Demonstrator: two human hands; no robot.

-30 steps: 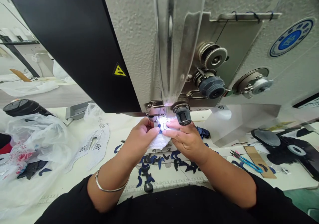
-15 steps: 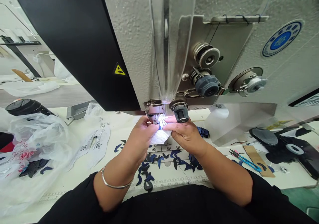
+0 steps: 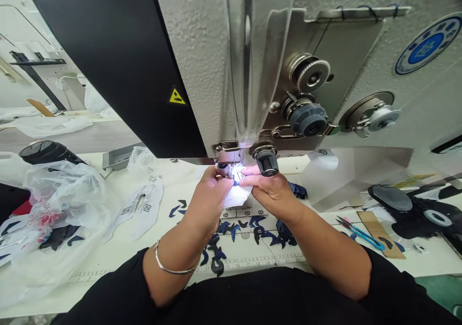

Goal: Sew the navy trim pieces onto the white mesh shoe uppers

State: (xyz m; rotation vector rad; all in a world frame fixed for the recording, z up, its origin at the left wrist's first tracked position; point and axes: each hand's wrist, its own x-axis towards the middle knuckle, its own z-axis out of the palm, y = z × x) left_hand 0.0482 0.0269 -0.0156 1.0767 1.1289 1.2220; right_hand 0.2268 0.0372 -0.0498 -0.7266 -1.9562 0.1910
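Note:
My left hand (image 3: 208, 201) is closed on the left edge of a white textured fabric piece (image 3: 236, 197), its thumb pressed down close to the presser foot (image 3: 224, 169). From the other side, my right hand (image 3: 277, 194) grips the same fabric, fingers reaching under the lit needle area. A small blue patch (image 3: 236, 182) and dark line marks show on the fabric between my fingertips. Above both hands looms the sewing machine head (image 3: 191, 50). Glare from the lamp hides the exact stitching point.
Dark blue and black cut pieces (image 3: 234, 231) lie scattered before the machine, near a printed ruler (image 3: 260, 261). White shoe-upper pieces (image 3: 139, 207) and plastic bags (image 3: 65, 190) are at left. Blue thread snips (image 3: 361, 233) and a brown card strip (image 3: 381, 234) lie right.
The view has shifted slightly, so the machine and table appear further right. Both hands keep their hold on the fabric under the machine, with little visible movement relative to it.

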